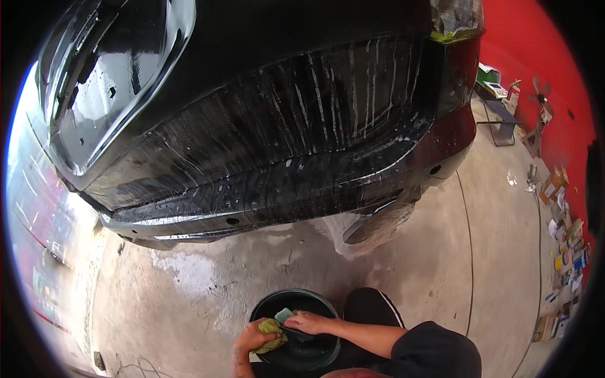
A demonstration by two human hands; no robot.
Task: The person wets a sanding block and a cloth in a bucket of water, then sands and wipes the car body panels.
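My left hand (255, 335) grips a crumpled yellow-green cloth (270, 337) over a dark bucket (321, 353) at the bottom centre. Just to its right, my right hand (302, 321) holds a pale green pad (283, 314) inside the bucket's rim; a dark flat piece lies under the fingers, too unclear to name. Above the bucket is the wet black body and bumper (265, 195) of a car, streaked with runs of liquid. Its upper corner has a covering of clear plastic (457, 17).
Beside a red wall (535, 44) at the right stand a fan (541, 94), an extinguisher (513, 93), a folding stand (504, 123), boxes (554, 186) and several cans (567, 258). Crumpled plastic sheeting (378, 233) hangs below the bumper. Cables cross the concrete floor (422, 271).
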